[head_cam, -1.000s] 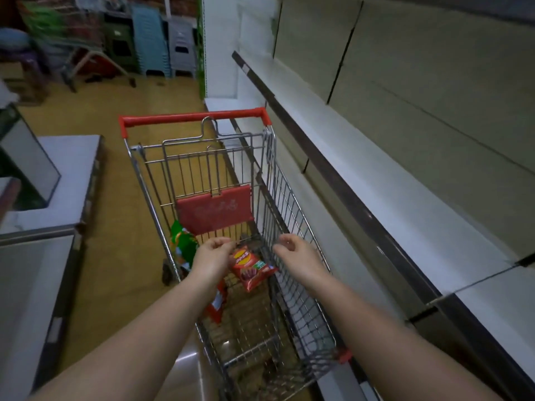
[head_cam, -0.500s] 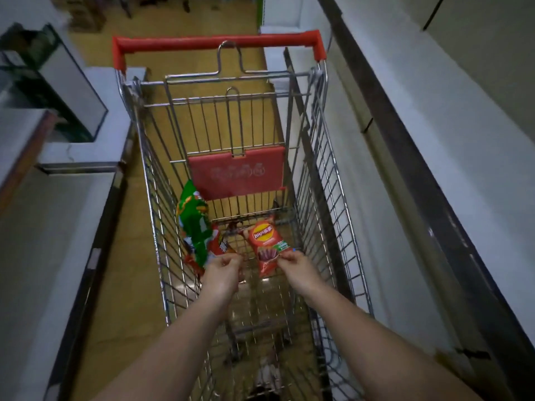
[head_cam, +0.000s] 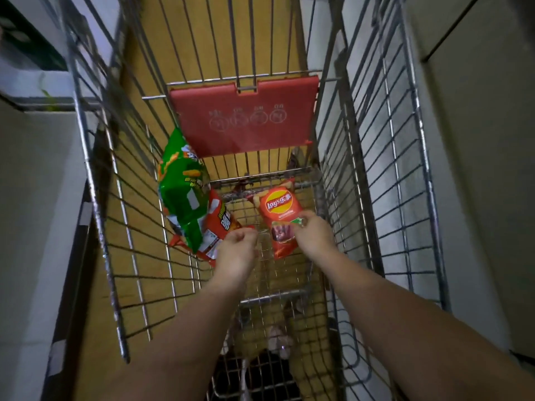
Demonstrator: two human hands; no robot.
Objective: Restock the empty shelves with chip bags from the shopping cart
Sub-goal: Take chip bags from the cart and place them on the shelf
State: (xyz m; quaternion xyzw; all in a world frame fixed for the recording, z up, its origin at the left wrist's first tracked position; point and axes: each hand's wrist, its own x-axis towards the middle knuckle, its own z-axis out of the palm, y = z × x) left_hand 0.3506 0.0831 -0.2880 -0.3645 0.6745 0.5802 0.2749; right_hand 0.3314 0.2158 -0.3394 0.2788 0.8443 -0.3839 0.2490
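Both my arms reach down into the wire shopping cart (head_cam: 95, 198). A red Lay's chip bag (head_cam: 279, 209) lies on the cart floor, and my right hand (head_cam: 314, 234) pinches its right edge. My left hand (head_cam: 238, 247) is curled at the corner of a second red bag (head_cam: 217, 227) that lies at the left; whether it grips the bag I cannot tell. A green snack bag (head_cam: 181, 192) leans on the cart's left wall, partly over that red bag.
The red plastic child-seat flap (head_cam: 243, 117) hangs at the cart's far end. Pale shelving (head_cam: 477, 169) runs along the right of the cart, and a grey counter (head_cam: 31, 198) stands close on the left. Yellow floor shows through the wires.
My head has dropped closer over the cart, so the bags look larger. Both hands have reached deeper; the right hand now pinches the Lay's bag and the left sits at the other red bag.
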